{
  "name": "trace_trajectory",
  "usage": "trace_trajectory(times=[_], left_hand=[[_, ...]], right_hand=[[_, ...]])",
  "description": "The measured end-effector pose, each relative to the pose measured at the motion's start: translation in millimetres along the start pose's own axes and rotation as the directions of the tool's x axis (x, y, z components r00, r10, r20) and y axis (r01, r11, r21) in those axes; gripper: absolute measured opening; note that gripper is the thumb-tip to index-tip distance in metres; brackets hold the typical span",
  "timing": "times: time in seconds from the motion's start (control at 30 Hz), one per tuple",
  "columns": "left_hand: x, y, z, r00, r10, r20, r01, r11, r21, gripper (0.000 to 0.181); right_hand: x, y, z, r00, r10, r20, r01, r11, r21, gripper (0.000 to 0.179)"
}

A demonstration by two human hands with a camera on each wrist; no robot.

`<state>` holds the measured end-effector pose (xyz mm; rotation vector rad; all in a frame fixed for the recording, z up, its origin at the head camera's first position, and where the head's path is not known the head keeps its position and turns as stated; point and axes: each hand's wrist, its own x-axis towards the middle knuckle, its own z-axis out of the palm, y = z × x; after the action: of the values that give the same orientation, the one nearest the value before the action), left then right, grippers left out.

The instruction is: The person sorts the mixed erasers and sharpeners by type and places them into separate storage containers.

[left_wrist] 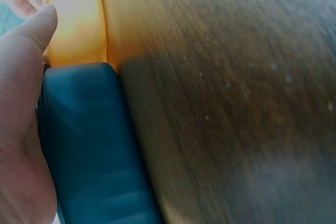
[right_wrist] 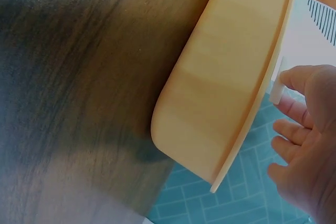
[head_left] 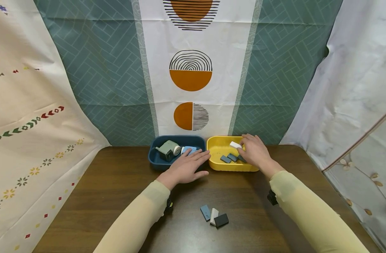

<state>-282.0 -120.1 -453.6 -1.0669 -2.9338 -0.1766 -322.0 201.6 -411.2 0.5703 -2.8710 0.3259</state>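
My right hand pinches a small white rectangular block between thumb and index finger, above the yellow bin. In the right wrist view the white block shows past the bin's rim, the other fingers loosely bent. Several dark blue-grey blocks lie inside that bin. Over the front right of the navy blue bin, my left hand is spread palm down, with straight fingers reaching toward the yellow bin. A green toy-like device and a light-blue item, partly hidden by this hand, are in the blue bin.
Nearer on the brown wooden table lie a blue-grey block, a white block and a black block, close together. The two bins stand side by side at the back edge, before a patterned cloth.
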Motion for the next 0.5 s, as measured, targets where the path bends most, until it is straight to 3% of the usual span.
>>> trace_trajectory(times=[0.5], left_hand=[[0.4, -0.4, 0.3, 1.000, -0.010, 0.011, 0.010, 1.000, -0.008, 0.078]], right_hand=[[0.4, 0.2, 0.6, 1.000, 0.018, 0.004, -0.018, 1.000, 0.024, 0.040]])
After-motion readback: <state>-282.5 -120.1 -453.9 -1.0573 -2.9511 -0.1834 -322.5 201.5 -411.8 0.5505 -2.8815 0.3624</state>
